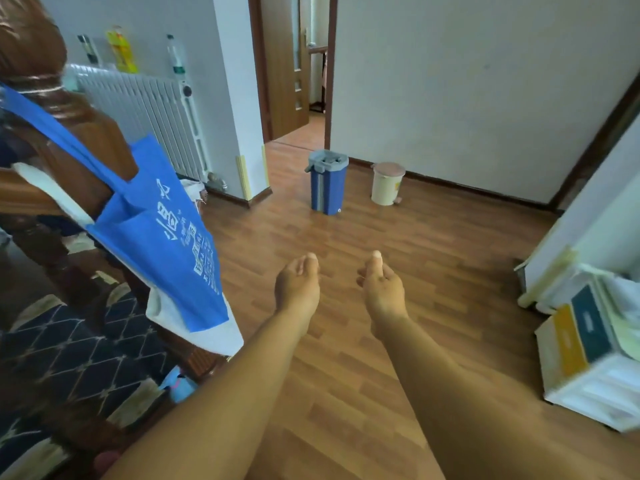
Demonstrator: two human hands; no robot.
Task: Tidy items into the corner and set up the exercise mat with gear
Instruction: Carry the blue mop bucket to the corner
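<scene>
My left hand (298, 283) and my right hand (382, 285) reach forward side by side over bare wooden floor, palms turned toward each other, fingers loosely curled, holding nothing. Ahead of them by the far wall stand a blue mop bucket (328, 181) with a grey top and a small cream pedal bin (387, 183) with a pink lid. No exercise mat or exercise gear is in view.
A blue tote bag (166, 233) hangs from a carved wooden post (52, 109) at the left, above a dark patterned cover. A white radiator (145, 112) lines the left wall. White plastic drawers (588, 368) stand at the right. An open doorway (298, 81) lies straight ahead.
</scene>
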